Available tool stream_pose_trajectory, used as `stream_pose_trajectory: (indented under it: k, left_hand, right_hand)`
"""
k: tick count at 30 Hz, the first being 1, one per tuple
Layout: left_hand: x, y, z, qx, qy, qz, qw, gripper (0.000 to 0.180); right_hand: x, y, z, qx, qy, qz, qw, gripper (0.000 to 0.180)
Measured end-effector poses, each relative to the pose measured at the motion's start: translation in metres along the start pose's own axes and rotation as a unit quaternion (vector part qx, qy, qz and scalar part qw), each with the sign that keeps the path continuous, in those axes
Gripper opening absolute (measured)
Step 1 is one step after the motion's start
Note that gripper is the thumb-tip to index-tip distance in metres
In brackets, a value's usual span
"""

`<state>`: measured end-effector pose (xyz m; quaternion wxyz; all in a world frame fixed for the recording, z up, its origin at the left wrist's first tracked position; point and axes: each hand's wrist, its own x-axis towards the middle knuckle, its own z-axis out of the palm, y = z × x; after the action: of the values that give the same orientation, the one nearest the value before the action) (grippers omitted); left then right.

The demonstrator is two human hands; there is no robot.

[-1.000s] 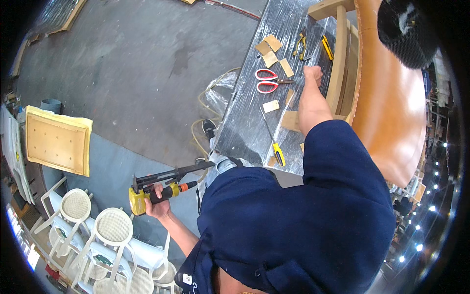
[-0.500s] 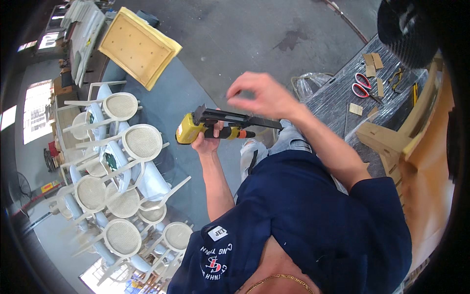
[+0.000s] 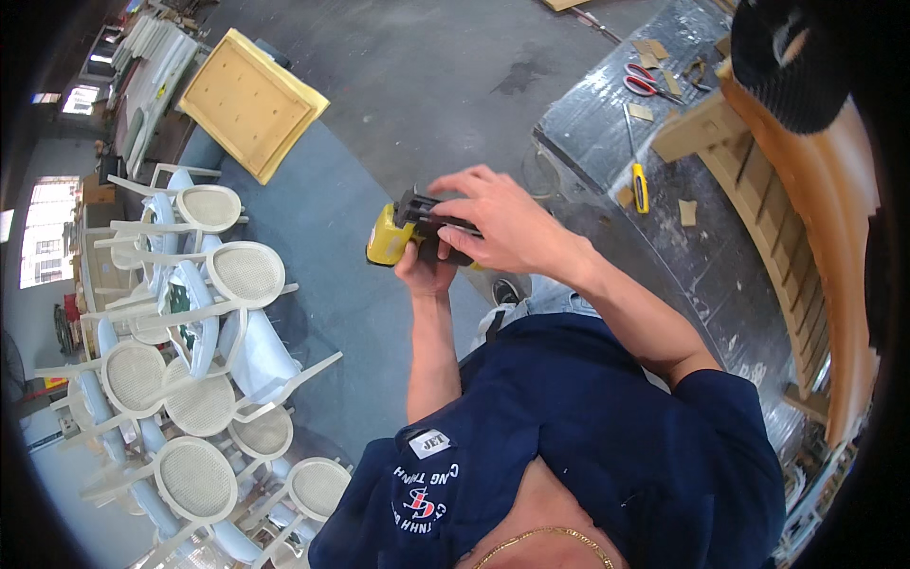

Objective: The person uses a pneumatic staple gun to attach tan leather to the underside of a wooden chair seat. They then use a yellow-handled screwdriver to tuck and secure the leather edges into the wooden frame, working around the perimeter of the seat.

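A yellow and black staple gun is held in front of my chest. My left hand grips it from below, around its handle. My right hand lies over the black top of the tool, fingers curled on it. Both forearms rise from my dark blue shirt. Much of the tool's body is hidden under my right hand.
A workbench covered in grey sheeting stands at the right with red scissors, a yellow-handled tool and wood scraps. A curved wooden chair frame rests on it. White cane-backed chairs crowd the left; a yellow cushion panel lies beyond.
My right hand left the bench, swung over and came down on top of the staple gun. The view turned left, toward the stacked chairs.
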<state>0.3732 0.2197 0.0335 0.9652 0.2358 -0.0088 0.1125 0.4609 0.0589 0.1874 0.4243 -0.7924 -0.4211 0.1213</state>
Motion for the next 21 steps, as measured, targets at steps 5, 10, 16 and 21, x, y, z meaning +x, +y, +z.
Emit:
stream_pose_trajectory:
  k: [5, 10, 16, 21]
  left_hand:
    - [-0.051, -0.021, 0.01, -0.099, -0.097, -0.034, 0.99, 0.068]
    - [-0.075, -0.046, 0.074, -0.205, -0.115, -0.02, 0.972, 0.071]
    - [-0.106, -0.137, 0.147, -0.127, -0.076, -0.197, 0.969, 0.058]
    - [-0.19, -0.319, 0.231, -0.12, -0.159, -0.396, 0.897, 0.042]
  right_hand:
    - [-0.05, -0.046, -0.021, 0.183, -0.028, 0.156, 0.97, 0.028]
    - [-0.163, -0.029, -0.044, 0.129, 0.062, 0.111, 0.983, 0.043]
    - [-0.366, -0.02, -0.042, 0.07, 0.158, 0.157, 0.972, 0.053]
    - [-0.5, -0.029, -0.064, 0.109, 0.422, 0.22, 0.873, 0.048]
